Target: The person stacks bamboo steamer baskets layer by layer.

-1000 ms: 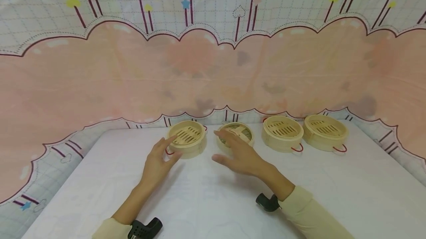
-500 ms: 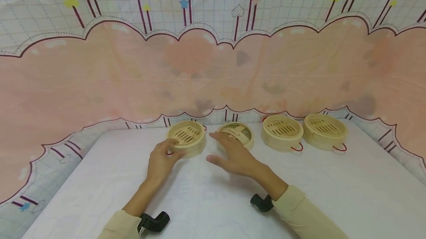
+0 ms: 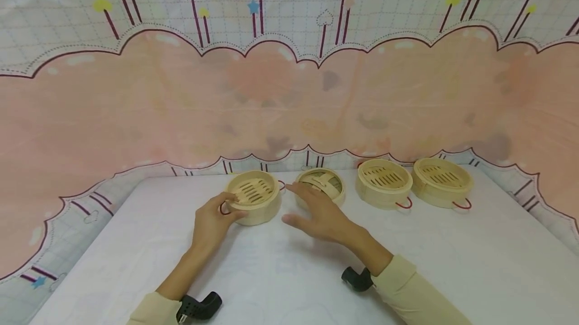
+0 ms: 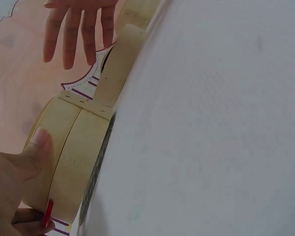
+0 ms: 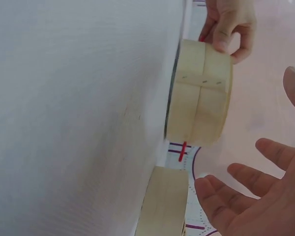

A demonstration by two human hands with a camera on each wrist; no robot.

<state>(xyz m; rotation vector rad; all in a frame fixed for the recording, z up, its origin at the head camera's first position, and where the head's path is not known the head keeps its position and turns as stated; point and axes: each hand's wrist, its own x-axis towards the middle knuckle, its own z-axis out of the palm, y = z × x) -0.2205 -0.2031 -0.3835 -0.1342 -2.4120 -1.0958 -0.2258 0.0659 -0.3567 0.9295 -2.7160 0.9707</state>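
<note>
Now the round, pale-yellow bamboo steamer (image 3: 259,205) my left hand (image 3: 211,220) grips has shifted lower in frame, its move seemingly underway; my right hand (image 3: 322,218) spreads wide, empty.

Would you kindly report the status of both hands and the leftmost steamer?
Left hand gripping leftmost steamer. Right hand holding nothing. Possible obstacle: second steamer, close but not touching.

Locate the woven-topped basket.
In the head view, the woven-topped basket stands right of centre, partly behind the right hand, between the slotted basket held by the left hand and another slotted one.
</note>
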